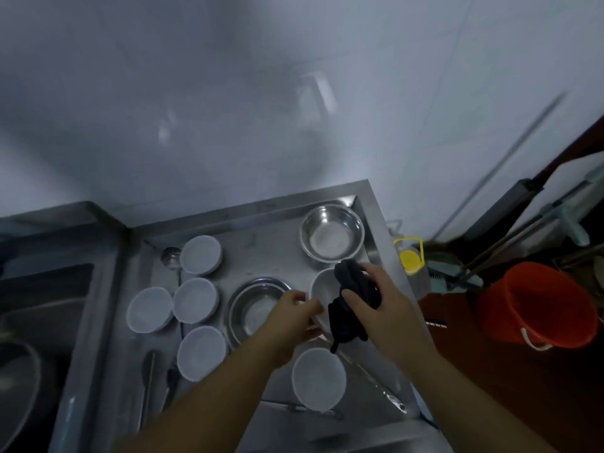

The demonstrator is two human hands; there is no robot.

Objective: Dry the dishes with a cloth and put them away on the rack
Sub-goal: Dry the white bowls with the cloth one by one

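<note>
Both hands meet over the steel counter (268,246), working one small bowl (318,291). Left hand (294,308) curls its fingers around the bowl's near-left rim and steadies it, tilted, just above the counter. Right hand (369,289) closes around a bunched dark cloth (351,305) and presses it against the bowl's right side, so the bowl lies directly left of that hand, between the two. No rack shows in this view. Largest of the rest are two steel basins (331,232), then five white bowls (201,255) upside down, then a ladle (170,256).
</note>
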